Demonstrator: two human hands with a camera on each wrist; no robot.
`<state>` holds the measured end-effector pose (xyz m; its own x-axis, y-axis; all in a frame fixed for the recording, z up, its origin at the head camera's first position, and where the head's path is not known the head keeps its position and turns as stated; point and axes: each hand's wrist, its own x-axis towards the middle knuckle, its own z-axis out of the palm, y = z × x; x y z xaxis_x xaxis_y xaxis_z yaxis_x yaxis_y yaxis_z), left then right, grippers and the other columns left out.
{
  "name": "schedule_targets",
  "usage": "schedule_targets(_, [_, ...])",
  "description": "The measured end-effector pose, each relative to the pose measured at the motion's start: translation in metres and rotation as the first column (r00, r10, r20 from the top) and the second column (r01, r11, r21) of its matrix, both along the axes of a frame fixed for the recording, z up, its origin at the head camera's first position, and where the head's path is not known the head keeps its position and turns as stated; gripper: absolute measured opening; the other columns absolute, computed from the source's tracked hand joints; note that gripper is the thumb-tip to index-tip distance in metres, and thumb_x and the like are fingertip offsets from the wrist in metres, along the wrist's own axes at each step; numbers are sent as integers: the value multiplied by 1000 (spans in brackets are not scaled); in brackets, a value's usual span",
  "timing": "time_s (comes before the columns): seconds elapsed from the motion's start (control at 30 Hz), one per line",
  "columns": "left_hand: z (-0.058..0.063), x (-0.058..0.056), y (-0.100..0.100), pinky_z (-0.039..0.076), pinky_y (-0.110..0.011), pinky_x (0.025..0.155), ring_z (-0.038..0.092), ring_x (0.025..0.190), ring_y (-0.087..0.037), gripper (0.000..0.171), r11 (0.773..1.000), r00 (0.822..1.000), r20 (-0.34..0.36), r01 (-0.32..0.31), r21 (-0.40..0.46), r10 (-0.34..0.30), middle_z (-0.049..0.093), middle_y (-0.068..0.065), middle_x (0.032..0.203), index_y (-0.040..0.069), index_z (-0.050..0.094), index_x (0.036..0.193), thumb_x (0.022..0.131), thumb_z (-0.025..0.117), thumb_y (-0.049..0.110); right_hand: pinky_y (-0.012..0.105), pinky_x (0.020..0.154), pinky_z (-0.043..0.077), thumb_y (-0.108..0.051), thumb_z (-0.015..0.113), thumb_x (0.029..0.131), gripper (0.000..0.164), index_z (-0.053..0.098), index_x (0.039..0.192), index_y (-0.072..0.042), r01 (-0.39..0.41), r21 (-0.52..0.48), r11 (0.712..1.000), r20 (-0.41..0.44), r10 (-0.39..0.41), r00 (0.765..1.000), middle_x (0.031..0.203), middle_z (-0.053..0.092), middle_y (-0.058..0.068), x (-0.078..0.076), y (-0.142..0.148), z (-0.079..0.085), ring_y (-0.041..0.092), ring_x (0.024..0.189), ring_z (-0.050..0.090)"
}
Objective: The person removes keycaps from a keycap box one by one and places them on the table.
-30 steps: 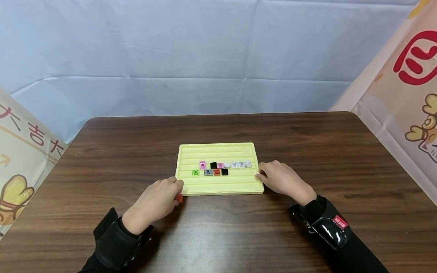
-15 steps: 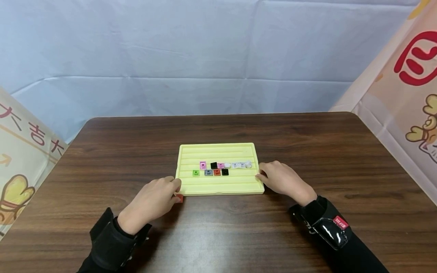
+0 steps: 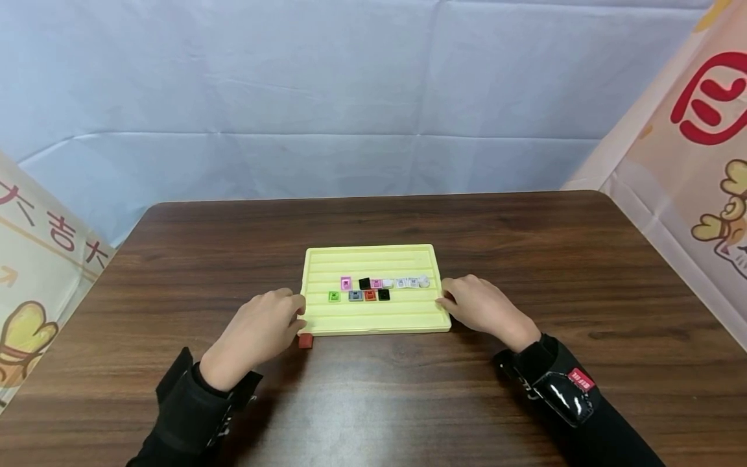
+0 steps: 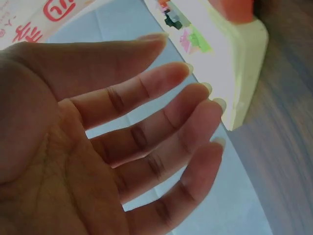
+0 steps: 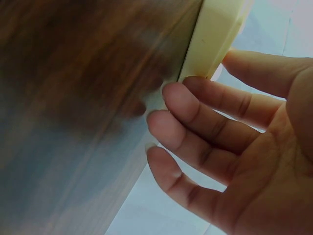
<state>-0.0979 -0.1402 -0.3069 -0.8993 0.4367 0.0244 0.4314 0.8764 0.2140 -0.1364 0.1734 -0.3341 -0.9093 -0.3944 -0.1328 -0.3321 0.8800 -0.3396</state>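
A pale yellow ridged tray (image 3: 373,318) lies on the table, with small colored square blocks in two rows: pink (image 3: 346,283), green (image 3: 334,296), grey-blue, red, black and white ones. At its left edge my left hand (image 3: 253,334) has loosely bent, spread fingers; in the left wrist view the fingertips (image 4: 215,105) are by the tray's side, nothing in the palm. A red block (image 3: 305,341) sits at the tray's front left corner, below that hand. My right hand (image 3: 481,308) pinches the tray's right edge; the right wrist view shows thumb and forefinger at its wall (image 5: 208,44).
The brown wooden table (image 3: 373,402) extends all round the tray. Behind it hangs a light blue cloth (image 3: 321,97), with printed cloths at the left (image 3: 35,279) and right (image 3: 688,214). Both wrists wear black bands.
My left hand has let go of the red block at the tray's front left corner and shifted slightly up and left along the tray's edge. The right hand has stayed put.
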Motion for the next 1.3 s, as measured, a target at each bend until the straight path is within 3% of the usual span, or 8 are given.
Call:
schedule_targets(0.47, [1, -24, 23, 41, -29, 58, 49, 62, -14, 10, 997, 998, 61, -10, 73, 6, 57, -7, 80, 2, 64, 91, 83, 66, 9, 27, 49, 24, -16, 59, 90, 12, 54, 81, -9, 3, 1, 1000, 9, -3, 1000, 59, 39, 3, 0, 0, 1, 13, 48, 31])
schedule_targets(0.7, [-2, -33, 35, 40, -30, 58, 48, 61, -16, 10, 998, 999, 45, -15, 62, 12, 58, -8, 82, 3, 64, 91, 85, 65, 10, 27, 49, 24, -15, 59, 90, 13, 53, 80, -9, -2, 3, 1000, 1, 2, 1000, 58, 38, 3, -1, 0, 0, 13, 48, 31])
schedule_targets(0.93, [-7, -41, 42, 41, -30, 59, 47, 59, -15, 9, 997, 996, 75, -61, 50, 58, 60, -9, 82, 2, 64, 89, 84, 66, 10, 27, 49, 24, -15, 59, 89, 12, 54, 81, -9, -1, 4, 1000, 1, 1, 1000, 58, 38, 3, -1, 0, 0, 13, 48, 31])
schedule_targets(1.13, [-8, -49, 46, 28, -26, 52, 34, 54, -13, 11, 994, 984, 148, -104, 26, 99, 47, -3, 65, 4, 59, 78, 85, 65, 11, 27, 49, 24, -15, 59, 90, 10, 55, 83, -8, -2, 1, 1000, 1, 2, 1000, 59, 39, 3, 0, 1, 1, 13, 48, 31])
schedule_targets(1.3, [-11, -54, 49, 21, -25, 49, 24, 51, -12, 29, 992, 973, 194, -128, 9, 124, 26, 1, 58, 9, 45, 63, 87, 63, 12, 27, 50, 25, -16, 59, 90, 11, 55, 82, -9, -1, 2, 1000, 2, 1, 1000, 59, 39, 3, 0, 1, 0, 13, 48, 31])
